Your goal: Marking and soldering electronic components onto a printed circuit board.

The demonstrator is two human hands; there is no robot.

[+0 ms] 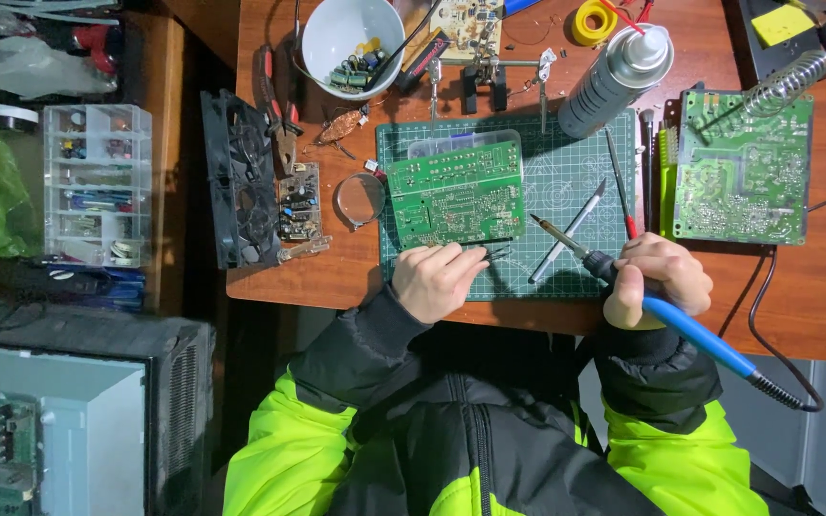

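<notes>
right hand (657, 279) fisted round iron (623, 282), tip aimed up-left | board (453, 191) on mat (566, 162), up-left of the tip, just apart | left hand (437, 277) nearer, at board's near edge, pinching tweezers (491, 252)

A reddish wooden desk (815, 315) stands under even light, a dark cabinet (179, 401) at its left.

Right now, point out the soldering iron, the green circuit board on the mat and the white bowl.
soldering iron (695, 332): head view, blue handle.
green circuit board (454, 194): head view, middle of the board.
white bowl (332, 33): head view, bare inner wall.
</notes>
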